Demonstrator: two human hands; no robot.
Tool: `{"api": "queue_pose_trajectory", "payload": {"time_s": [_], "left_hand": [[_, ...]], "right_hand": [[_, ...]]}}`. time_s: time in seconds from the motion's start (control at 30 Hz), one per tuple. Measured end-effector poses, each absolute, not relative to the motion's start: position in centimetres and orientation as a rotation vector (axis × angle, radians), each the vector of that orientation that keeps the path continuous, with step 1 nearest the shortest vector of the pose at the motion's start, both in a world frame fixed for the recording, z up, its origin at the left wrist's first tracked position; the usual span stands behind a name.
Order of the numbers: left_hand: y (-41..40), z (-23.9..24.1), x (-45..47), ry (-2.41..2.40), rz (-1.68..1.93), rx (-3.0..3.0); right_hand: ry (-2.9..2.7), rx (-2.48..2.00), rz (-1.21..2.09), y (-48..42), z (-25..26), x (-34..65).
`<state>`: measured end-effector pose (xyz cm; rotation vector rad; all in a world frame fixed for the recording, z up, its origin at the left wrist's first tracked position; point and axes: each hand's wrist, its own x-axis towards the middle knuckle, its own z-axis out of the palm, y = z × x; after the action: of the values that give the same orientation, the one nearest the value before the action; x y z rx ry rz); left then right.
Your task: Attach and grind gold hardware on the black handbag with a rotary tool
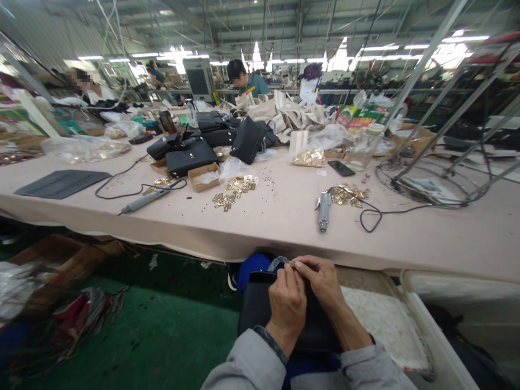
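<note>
A black bag [260, 309] lies on my lap below the table's edge. My left hand [286, 304] is closed over its top edge, fingers curled and pinching. My right hand [320, 283] meets it fingertip to fingertip, pinching a small gold metal fitting [292, 264] at the bag's top. Both sleeves are grey. The fitting is mostly hidden by my fingers.
The pink table [284, 216] carries an electric screwdriver [324, 210] with cord, piles of gold fittings [234, 190], a second driver [146, 201], black bags [190, 157], a phone [341, 168] and a jar [363, 145]. Other people work at the far side. Green floor lies at left.
</note>
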<state>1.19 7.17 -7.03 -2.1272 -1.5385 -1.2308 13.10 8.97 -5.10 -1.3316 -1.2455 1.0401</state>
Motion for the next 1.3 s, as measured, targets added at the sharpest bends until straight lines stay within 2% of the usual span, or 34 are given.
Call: {"api": "queue_pose_trajectory", "payload": {"time_s": [0.63,1.3], "left_hand": [[6.9,-7.5,1.4,-1.657,-1.343,-2.123],[6.5,-7.1,0.1,-1.942,-1.617,-2.413]], "right_hand": [[-1.256,-1.341,1.041,9.3,-4.1,12.6],[-1.153,-1.428,0.990,10.3,-6.0,13.0]]}}
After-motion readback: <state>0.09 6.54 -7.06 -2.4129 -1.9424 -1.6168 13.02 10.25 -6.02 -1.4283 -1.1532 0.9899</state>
